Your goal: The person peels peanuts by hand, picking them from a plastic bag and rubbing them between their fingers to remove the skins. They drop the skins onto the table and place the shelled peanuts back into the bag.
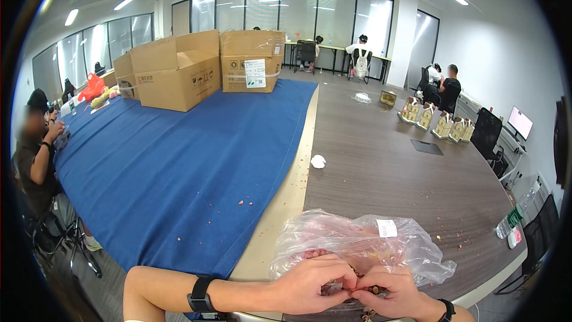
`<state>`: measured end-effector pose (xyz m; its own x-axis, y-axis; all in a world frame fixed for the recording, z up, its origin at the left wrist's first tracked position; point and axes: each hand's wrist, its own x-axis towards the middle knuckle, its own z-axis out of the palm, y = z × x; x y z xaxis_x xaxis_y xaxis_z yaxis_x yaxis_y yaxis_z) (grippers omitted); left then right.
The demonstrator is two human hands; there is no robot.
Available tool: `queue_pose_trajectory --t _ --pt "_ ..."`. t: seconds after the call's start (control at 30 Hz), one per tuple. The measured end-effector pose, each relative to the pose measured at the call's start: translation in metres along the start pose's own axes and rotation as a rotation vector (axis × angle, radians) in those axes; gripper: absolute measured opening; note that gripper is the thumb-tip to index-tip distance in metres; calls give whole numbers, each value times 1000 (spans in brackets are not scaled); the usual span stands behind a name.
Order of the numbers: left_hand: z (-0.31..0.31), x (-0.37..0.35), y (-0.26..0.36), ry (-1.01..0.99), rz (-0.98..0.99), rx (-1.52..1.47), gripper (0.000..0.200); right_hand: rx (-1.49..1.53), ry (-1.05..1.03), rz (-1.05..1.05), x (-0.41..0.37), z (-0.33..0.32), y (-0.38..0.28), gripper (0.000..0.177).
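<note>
At the near table edge, my left hand (pixel 313 286) and my right hand (pixel 388 293) meet, thumbs and fingertips pinched together. Both are closed around something small that the fingers mostly hide; a reddish bit shows between the tips. Just beyond them lies a crumpled clear plastic bag (pixel 351 232) with a white label (pixel 386 228). Small round pinkish-red pieces (pixel 316 253) show through it beside my left hand. Brown bits (pixel 367 316) are visible below my fingers.
A blue cloth (pixel 196 167) covers the table's left side, bearing cardboard boxes (pixel 179 80). Crumbs (pixel 456 235) and a crumpled white tissue (pixel 318 161) lie about. At right stand a water bottle (pixel 513 217) and several small model houses (pixel 443 124). A person (pixel 39 155) sits at left.
</note>
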<state>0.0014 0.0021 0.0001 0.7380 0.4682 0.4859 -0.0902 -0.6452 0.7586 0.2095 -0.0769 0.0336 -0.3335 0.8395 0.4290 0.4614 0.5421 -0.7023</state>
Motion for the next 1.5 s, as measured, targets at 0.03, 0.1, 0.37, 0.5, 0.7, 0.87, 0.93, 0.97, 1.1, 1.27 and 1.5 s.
queue_pose_trajectory --t 0.03,0.1,0.37,0.5,0.7,0.87,0.93,0.97,1.1,1.27,1.5 --pt "0 0 0 0 -1 7 16 2 -6 8 0 0 0 12" --pt "0 0 1 1 -8 0 16 0 -6 2 0 0 1 11" --pt "1 -1 -2 -9 0 -11 16 1 12 5 0 1 -1 11" --pt "1 -1 0 0 -3 9 16 17 32 -23 -1 2 2 12" --pt "1 -1 -3 -5 4 -11 16 17 13 -1 -1 1 1 11" --pt "1 -1 -1 4 -32 -22 17 10 1 1 0 1 1 11" --pt "1 -2 -1 8 -14 5 17 0 -9 1 1 0 0 11" --pt "2 -2 -1 9 -15 4 17 1 -11 1 0 0 -1 11" --pt "1 -2 0 -9 -41 -11 17 3 -1 -6 0 1 1 12" --pt "1 -1 -1 -28 -21 0 17 10 -6 15 -1 1 0 12" --pt "1 -2 0 -25 -25 1 17 6 -3 5 -1 1 0 12"
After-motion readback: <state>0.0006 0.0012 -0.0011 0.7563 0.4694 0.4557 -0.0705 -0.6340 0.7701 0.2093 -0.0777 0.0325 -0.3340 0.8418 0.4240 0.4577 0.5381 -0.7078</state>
